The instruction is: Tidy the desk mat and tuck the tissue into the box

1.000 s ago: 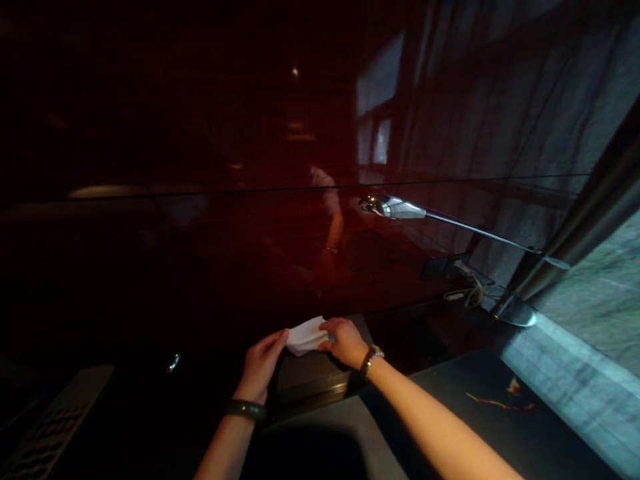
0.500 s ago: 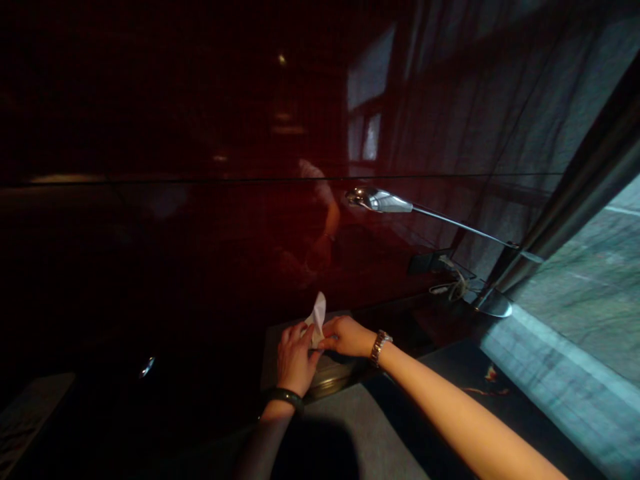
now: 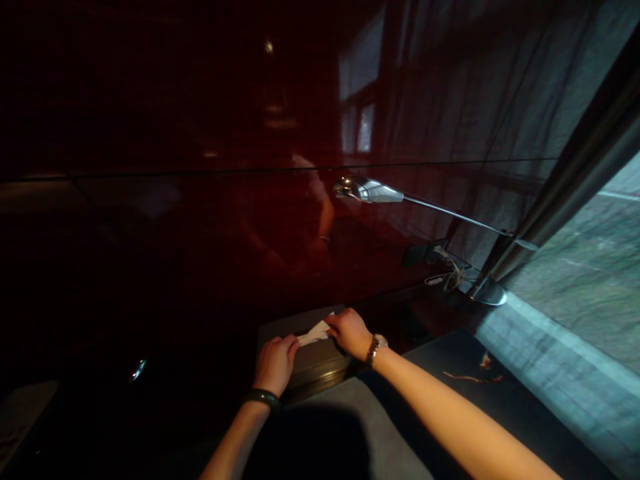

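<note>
A dark tissue box [image 3: 313, 363] stands on a desk against a glossy dark red wall panel. A white tissue [image 3: 314, 333] lies flat along the box top, folded to a point. My left hand [image 3: 275, 363] rests on the left part of the box, fingers curled, touching the tissue's left end. My right hand [image 3: 354, 333], with a wristwatch, presses down on the tissue's right end.
A chrome desk lamp [image 3: 367, 190] reaches left from its base [image 3: 487, 293] at the right, beside a wall socket with cables [image 3: 445, 273]. Sheer curtains hang at the right. A dark desk mat [image 3: 425, 400] lies under my right forearm. A small shiny object [image 3: 137, 369] glints at the left.
The tissue stood up in a peak between my hands half a second ago; now it lies flat on the box. My hands have moved apart and pressed down. The view has shifted slightly.
</note>
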The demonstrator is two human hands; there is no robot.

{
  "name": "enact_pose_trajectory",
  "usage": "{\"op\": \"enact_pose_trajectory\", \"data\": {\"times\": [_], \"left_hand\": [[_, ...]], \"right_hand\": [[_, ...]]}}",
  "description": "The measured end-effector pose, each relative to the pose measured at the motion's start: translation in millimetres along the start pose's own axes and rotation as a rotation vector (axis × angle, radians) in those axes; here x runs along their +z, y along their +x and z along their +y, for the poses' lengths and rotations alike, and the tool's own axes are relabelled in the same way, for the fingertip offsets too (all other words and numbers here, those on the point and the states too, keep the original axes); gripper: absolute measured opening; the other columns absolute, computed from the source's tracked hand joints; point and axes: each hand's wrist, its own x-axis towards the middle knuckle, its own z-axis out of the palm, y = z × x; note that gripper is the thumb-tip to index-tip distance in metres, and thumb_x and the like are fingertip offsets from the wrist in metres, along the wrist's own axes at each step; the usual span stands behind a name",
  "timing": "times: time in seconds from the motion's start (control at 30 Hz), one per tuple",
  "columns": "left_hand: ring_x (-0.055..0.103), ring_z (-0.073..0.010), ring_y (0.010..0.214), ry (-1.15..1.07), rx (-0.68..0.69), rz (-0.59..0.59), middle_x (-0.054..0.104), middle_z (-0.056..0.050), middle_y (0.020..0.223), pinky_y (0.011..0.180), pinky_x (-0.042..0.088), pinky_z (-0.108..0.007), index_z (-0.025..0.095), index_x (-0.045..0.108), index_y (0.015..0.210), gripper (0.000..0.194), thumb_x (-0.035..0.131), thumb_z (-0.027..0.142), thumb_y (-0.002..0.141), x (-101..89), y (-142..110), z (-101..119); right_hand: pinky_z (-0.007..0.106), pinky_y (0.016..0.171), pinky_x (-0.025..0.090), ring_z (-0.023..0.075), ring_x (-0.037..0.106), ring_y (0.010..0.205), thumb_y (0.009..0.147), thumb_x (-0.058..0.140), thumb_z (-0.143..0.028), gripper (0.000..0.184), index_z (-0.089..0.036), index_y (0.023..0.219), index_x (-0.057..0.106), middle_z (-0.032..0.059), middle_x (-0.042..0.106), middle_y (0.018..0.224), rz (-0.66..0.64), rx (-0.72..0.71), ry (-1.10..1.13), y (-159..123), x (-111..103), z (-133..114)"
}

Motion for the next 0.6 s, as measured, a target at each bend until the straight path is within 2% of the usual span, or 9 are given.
{"op": "enact_pose_trajectory", "data": {"times": [0.1,0.17,0.23,0.33,0.4,0.47,0.53,0.6], "left_hand": [[0.064,-0.0352,0.11,0.102,-0.02,0.04,0.072,-0.018,0.101,0.103,0.042,-0.048,0.017,0.08,0.105,0.037,0.043,0.023,0.102,-11.0,-7,-5],[0.061,-0.0359,0.112,0.142,-0.037,0.068,0.073,-0.016,0.099,0.106,0.04,-0.052,0.019,0.081,0.103,0.038,0.043,0.025,0.102,-15.5,-11,-6],[0.058,-0.036,0.116,0.161,-0.041,0.09,0.074,-0.013,0.106,0.111,0.036,-0.056,0.02,0.082,0.1,0.038,0.044,0.025,0.102,-17.6,-12,-8],[0.055,-0.0358,0.121,0.158,-0.043,0.095,0.073,-0.009,0.119,0.117,0.03,-0.059,0.021,0.082,0.1,0.037,0.045,0.025,0.101,-17.0,-11,-17],[0.057,-0.0362,0.121,0.112,-0.046,0.118,0.071,-0.011,0.126,0.117,0.034,-0.058,0.02,0.081,0.112,0.039,0.046,0.033,0.1,-13.3,-12,-29],[0.056,-0.0384,0.126,-0.033,-0.064,0.21,0.066,-0.017,0.138,0.117,0.038,-0.054,0.012,0.073,0.13,0.056,0.042,0.045,0.096,-5.4,-15,-44],[0.049,-0.0397,0.14,-0.321,-0.192,0.274,0.054,-0.022,0.154,0.125,0.033,-0.05,0.0,0.054,0.148,0.078,0.039,0.05,0.09,6.9,-20,-57],[0.042,-0.0367,0.151,-0.611,-0.369,0.218,0.043,-0.023,0.163,0.129,0.029,-0.046,-0.003,0.037,0.157,0.089,0.034,0.056,0.089,21.9,-25,-64]], "right_hand": [[0.035,0.091,0.048,0.0294,0.072,0.111,0.102,0.063,-0.032,0.03,-0.021,0.128,0.072,0.0109,0.079,0.115,0.023,0.087,0.068,6,4,2],[0.034,0.086,0.047,0.0288,0.072,0.109,0.101,0.065,-0.032,0.024,-0.021,0.119,0.076,0.0104,0.08,0.112,0.025,0.126,0.1,13,5,0],[0.034,0.087,0.046,0.0287,0.072,0.106,0.1,0.067,-0.032,0.018,-0.02,0.108,0.078,0.0106,0.08,0.106,0.026,0.145,0.123,18,4,-3],[0.035,0.092,0.047,0.027,0.072,0.105,0.097,0.07,-0.028,0.02,-0.018,0.114,0.075,0.0088,0.08,0.107,0.044,0.135,0.161,16,-2,-5],[0.038,0.105,0.044,0.027,0.068,0.115,0.095,0.072,-0.023,0.03,-0.019,0.124,0.072,0.0078,0.077,0.12,0.103,0.094,0.171,1,-5,-2],[0.045,0.118,0.036,0.0292,0.061,0.126,0.094,0.072,-0.022,0.037,-0.02,0.131,0.068,0.0089,0.07,0.135,0.224,0.028,0.163,-25,-2,9],[0.052,0.123,0.033,0.0318,0.055,0.133,0.096,0.068,-0.026,0.04,-0.019,0.135,0.066,0.0125,0.063,0.144,0.343,-0.013,0.176,-58,10,28],[0.054,0.124,0.036,0.0327,0.05,0.139,0.098,0.062,-0.029,0.046,-0.017,0.142,0.061,0.0162,0.056,0.151,0.37,0.016,0.24,-93,28,51]]}}
